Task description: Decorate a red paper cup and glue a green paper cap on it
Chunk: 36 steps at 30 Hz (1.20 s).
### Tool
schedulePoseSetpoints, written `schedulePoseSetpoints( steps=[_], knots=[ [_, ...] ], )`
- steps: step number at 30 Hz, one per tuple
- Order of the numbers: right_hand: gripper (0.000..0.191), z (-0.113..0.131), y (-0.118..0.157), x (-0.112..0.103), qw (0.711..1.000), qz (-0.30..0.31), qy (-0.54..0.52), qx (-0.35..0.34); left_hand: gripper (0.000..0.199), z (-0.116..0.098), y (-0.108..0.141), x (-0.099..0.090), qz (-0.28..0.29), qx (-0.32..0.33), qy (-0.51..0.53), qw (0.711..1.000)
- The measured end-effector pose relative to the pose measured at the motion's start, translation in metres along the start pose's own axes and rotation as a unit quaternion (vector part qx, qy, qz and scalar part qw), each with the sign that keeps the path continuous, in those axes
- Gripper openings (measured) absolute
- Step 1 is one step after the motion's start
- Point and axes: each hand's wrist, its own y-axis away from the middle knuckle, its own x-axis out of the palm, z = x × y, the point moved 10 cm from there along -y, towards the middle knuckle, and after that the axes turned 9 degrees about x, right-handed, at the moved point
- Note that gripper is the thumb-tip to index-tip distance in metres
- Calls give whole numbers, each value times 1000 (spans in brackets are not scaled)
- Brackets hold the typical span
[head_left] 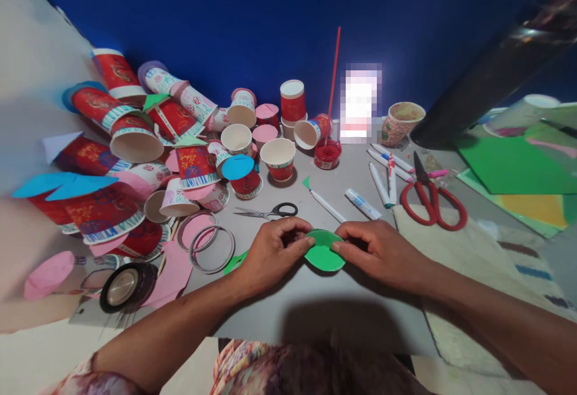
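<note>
A round piece of green paper (pixel 324 257) is held between my two hands, low over the grey table (pixel 252 317). My left hand (pixel 282 248) pinches its left edge between thumb and fingers. On the other side, my right hand (pixel 374 251) grips the right edge the same way. The paper looks slightly bent, with its upper part darker. Just beyond my hands lie small black-handled scissors (pixel 270 210), a white marker (pixel 327 205) and a glue stick (pixel 362 204).
Many decorated paper cups (pixel 101 211) crowd the left side. Tape rings (pixel 211 249) lie left of my left hand. Red-handled scissors (pixel 433 204) rest beside a beige cloth (pixel 428 244). A red jar (pixel 327 156) holds a tall stick. Green sheets (pixel 518 163) are at right.
</note>
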Motion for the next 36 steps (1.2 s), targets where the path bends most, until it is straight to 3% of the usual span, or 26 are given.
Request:
schedulePoseSetpoints(
  steps=[24,29,36],
  knots=[
    [31,1,0,6,998,39,-36,20,19,-4,-1,1,13,8,-32,999],
    [22,1,-2,6,997,33,-67,28,18,-5,-2,2,19,18,-36,999],
    [20,14,-3,2,998,-26,-22,-49,12,-8,0,10,38,45,-61,996]
  ],
)
